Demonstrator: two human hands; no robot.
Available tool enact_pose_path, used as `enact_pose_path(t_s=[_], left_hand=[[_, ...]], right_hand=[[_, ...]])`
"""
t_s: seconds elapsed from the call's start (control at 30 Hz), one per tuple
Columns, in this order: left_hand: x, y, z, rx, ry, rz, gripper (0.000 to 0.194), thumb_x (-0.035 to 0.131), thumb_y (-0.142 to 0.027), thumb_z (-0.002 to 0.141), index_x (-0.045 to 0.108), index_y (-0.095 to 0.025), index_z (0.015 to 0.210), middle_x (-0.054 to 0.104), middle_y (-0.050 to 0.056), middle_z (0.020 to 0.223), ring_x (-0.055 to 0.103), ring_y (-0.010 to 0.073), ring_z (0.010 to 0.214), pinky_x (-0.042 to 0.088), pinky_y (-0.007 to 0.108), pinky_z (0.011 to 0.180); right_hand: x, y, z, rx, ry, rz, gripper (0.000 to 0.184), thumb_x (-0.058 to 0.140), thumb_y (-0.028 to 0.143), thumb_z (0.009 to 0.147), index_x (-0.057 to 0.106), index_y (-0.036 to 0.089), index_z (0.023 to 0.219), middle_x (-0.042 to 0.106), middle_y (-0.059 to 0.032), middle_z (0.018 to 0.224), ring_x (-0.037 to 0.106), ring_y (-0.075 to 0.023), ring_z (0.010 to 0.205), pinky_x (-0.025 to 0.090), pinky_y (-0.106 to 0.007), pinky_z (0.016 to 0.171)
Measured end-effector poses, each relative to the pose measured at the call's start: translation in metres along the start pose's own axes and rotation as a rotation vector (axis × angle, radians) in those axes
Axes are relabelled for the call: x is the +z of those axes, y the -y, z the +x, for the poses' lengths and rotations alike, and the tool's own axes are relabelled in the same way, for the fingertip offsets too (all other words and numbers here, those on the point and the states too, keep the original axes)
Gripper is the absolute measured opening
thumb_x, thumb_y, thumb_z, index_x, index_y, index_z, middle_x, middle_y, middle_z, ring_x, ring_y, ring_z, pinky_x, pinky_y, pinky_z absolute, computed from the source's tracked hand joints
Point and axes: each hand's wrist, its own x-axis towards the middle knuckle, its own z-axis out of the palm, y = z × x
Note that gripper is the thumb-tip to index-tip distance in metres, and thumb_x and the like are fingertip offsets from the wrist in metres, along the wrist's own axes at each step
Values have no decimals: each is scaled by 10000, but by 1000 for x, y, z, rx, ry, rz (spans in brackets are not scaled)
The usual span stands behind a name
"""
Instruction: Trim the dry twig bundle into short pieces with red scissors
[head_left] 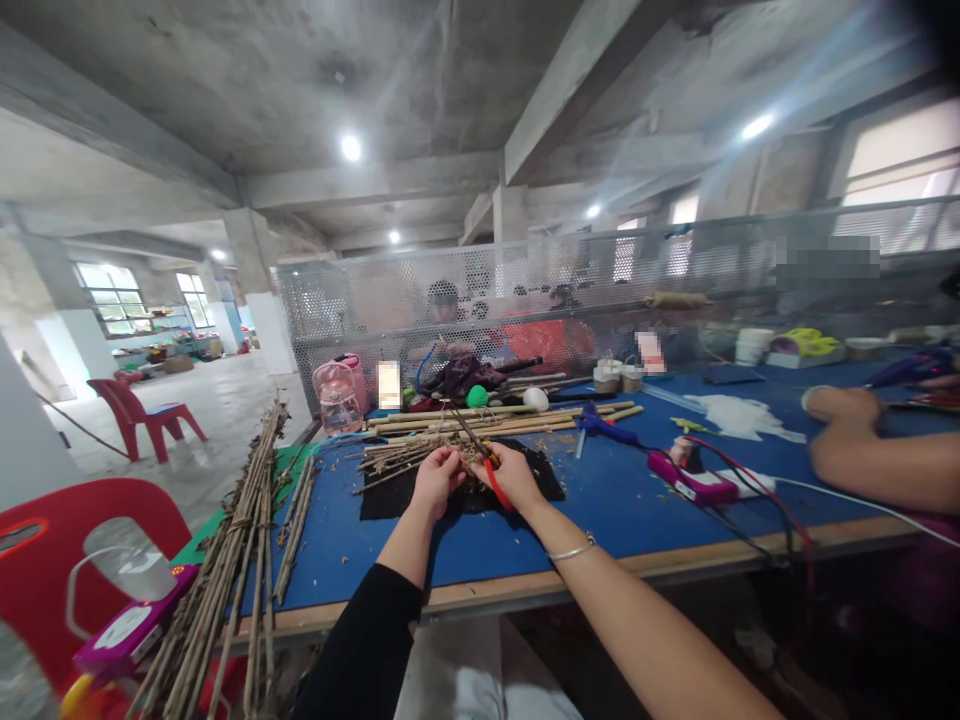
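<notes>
My left hand (437, 477) is closed on a thin dry twig (405, 458) over a black mat (540, 477) on the blue table (600, 510). My right hand (512, 473) grips red-handled pruning shears (489, 462), whose blades point up and left at the twig. Both hands sit close together above small bits of cut twig on the mat. A metal bangle circles my right wrist.
Long sticks (240, 560) lean over the table's left edge; more sticks (495, 418) lie behind my hands. A blue glue gun (604, 428), a pink device (694, 482) with cables and a co-worker's arm (877, 455) are at the right. Red chairs (142, 415) stand at the left.
</notes>
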Motion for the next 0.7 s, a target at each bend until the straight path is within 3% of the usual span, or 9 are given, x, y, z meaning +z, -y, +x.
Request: enact_pose_path(t_s=[0.33,0.5,0.7], left_hand=[[6,3,-3,14,35,-77,282,740,-258,573,582,-127,767,627,37,731,576,72,589,455,166,547],[10,4,-6,68,57,88,349,752,-304,534,607,-122,794,620,21,672,551,73,540,441,185,521],[6,6,0,183,-14,254,361,717,-299,569,631,-113,866,605,1,614,494,54,463,418,180,476]], right_hand=[[5,-9,2,-37,-35,79,232,577,276,639,624,141,822,649,-36,727,559,-138,624,433,-220,574],[5,-10,3,-36,-51,72,238,587,256,623,626,140,827,648,-33,722,553,-135,623,433,-220,575],[4,-10,3,6,-25,128,212,597,266,604,598,131,767,609,-12,647,503,-108,547,414,-208,523]])
